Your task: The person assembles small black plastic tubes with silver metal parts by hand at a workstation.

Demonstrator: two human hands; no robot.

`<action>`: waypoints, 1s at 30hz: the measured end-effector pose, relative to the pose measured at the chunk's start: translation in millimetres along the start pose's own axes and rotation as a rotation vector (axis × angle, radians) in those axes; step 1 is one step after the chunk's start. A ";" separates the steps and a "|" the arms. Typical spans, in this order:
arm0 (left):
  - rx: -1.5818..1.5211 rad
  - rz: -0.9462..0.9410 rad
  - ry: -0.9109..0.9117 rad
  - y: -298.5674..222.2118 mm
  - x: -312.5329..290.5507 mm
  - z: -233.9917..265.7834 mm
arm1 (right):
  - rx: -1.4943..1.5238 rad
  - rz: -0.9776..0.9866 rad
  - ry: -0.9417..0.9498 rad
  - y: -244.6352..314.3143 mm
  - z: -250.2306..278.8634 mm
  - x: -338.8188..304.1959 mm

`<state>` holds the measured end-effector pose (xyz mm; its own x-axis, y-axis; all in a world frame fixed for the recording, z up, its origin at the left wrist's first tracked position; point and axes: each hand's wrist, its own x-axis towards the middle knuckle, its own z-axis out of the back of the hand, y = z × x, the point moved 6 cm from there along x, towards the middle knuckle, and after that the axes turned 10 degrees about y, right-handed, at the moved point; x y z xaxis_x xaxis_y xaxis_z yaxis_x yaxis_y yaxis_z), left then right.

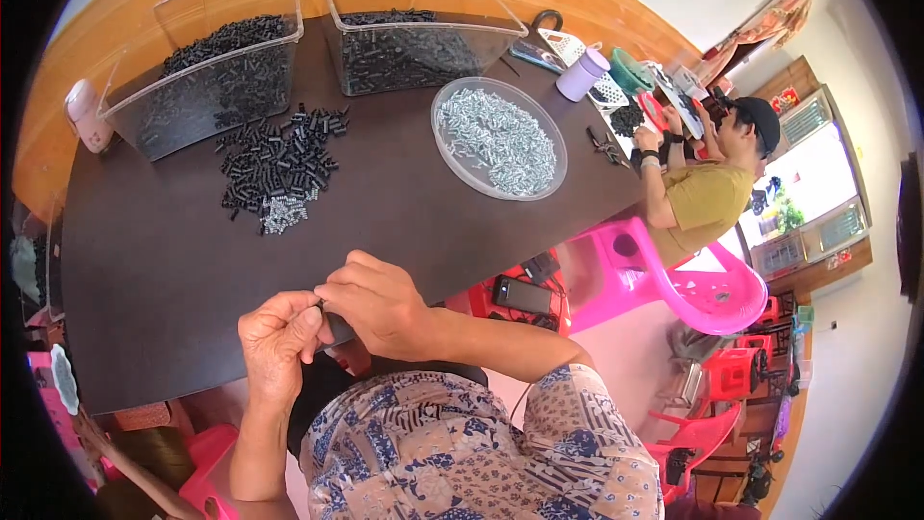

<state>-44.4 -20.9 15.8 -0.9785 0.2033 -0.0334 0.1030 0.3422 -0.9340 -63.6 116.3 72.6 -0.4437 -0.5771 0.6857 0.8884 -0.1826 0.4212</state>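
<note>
1. Currently both hands meet in front of me, at the near edge of the table [404,221].
2. Left grip [274,337]: thumb and index pinched together on a small dark piece [320,304], mostly hidden by my fingers.
3. Right grip [375,308]: fingers curled in, tips at the same spot; can't tell whether they carry anything.
4. Loose pile of black pieces [279,159] beyond my hands, small heap of silver pieces [282,216] at its near edge.
5. Round tray [456,162] of silver screws [500,140] right of the pile, well apart.
6. Left bin [197,120] and right bin [414,63], both clear, hold more black pieces.
7. Co-worker [707,200] in olive sits off to the right.
</note>
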 end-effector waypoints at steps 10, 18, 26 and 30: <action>0.118 0.074 0.063 -11.3 -4.0 2.7 | 0.055 0.057 0.111 -0.3 -5.3 6.3; 0.001 0.130 0.076 -6.4 -4.3 2.6 | 0.061 -0.017 0.074 -5.0 -2.4 9.6; 0.057 0.153 0.051 -1.6 -6.5 7.6 | -0.073 0.034 0.138 3.6 -11.8 11.8; 0.026 0.110 0.027 4.9 -2.9 7.5 | 0.037 -0.038 0.101 -8.7 -15.6 5.7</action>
<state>-42.4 -26.6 8.6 -0.9564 0.2631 -0.1267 0.2043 0.2928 -0.9341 -72.0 102.2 63.6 -0.4615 -0.6481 0.6058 0.8653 -0.1780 0.4687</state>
